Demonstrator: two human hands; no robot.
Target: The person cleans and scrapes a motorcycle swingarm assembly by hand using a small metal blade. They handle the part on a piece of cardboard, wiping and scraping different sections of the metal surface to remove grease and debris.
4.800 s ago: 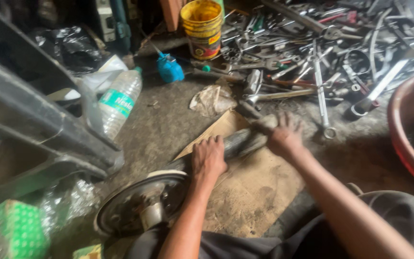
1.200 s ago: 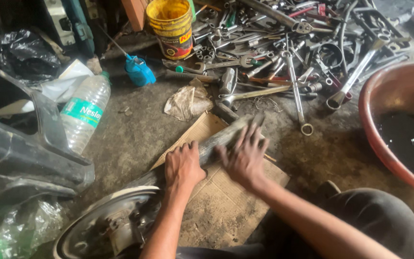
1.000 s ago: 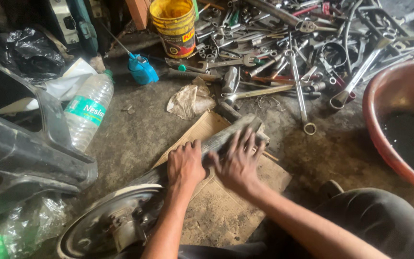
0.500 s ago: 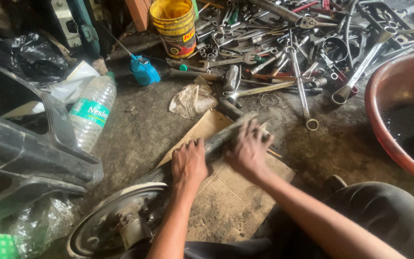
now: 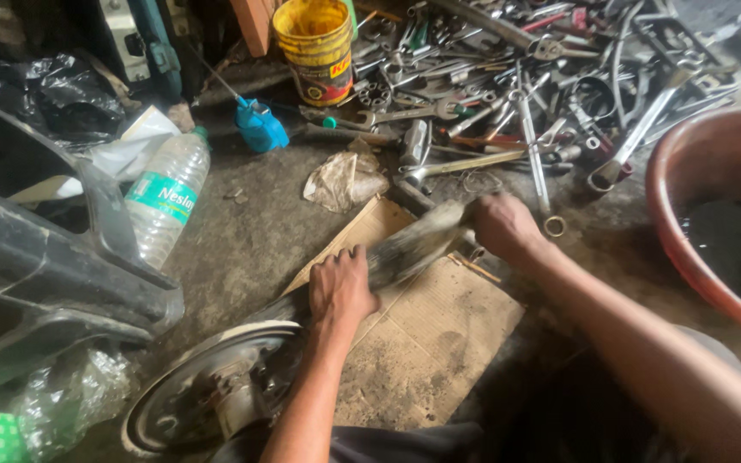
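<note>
A long grey metal shaft point(image 5: 413, 244) lies slanted over a piece of brown cardboard point(image 5: 426, 330) on the concrete floor. Its lower end joins a round metal drum point(image 5: 207, 390) at the bottom left. My left hand point(image 5: 340, 287) presses down on the middle of the shaft. My right hand point(image 5: 503, 225) grips the shaft's upper end, blurred by motion.
A pile of wrenches and loose tools point(image 5: 508, 77) fills the far floor. A yellow bucket point(image 5: 315, 47), a blue oil can point(image 5: 259, 129), a crumpled rag point(image 5: 345, 180) and a plastic bottle point(image 5: 165, 201) lie around. A reddish basin of dark liquid point(image 5: 718, 206) sits right; a dark plastic crate point(image 5: 36, 257) left.
My right hand has slid up along the shaft toward its far end. My left hand stays pressed on the shaft near the drum. The view has shifted slightly.
</note>
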